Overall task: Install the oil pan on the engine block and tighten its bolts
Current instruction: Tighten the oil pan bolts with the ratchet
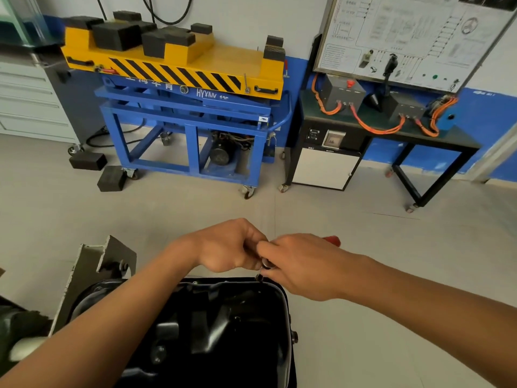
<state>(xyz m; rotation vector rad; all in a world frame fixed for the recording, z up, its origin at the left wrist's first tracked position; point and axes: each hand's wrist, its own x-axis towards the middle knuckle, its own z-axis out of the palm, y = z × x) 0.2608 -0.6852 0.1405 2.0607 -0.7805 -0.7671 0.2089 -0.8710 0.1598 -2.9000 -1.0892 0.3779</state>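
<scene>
Bolt-tightening judged under way on pan [246, 326] at 6 o'clock.
The left hand [229, 247] and right hand [302, 266] are clamped together on a ratchet [266, 265] over the 12 o'clock rim bolt [259, 277]; a square turn is called for next.

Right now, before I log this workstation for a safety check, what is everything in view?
Oil pan: one, black, bottom centre, under the hands.
Socket tool: one, red handle, steel tip at the pan's far rim.
Mounting bracket: one, grey, left of pan.
Lift table: one, yellow top, blue frame, by the wall.
Rubber blocks: two on floor, several on lift table, black.
Training bench: one, black, orange cables, right.
Drawer cabinet: one, grey, far left.
Left hand: grips tool's head.
Right hand: grips tool's handle.
</scene>
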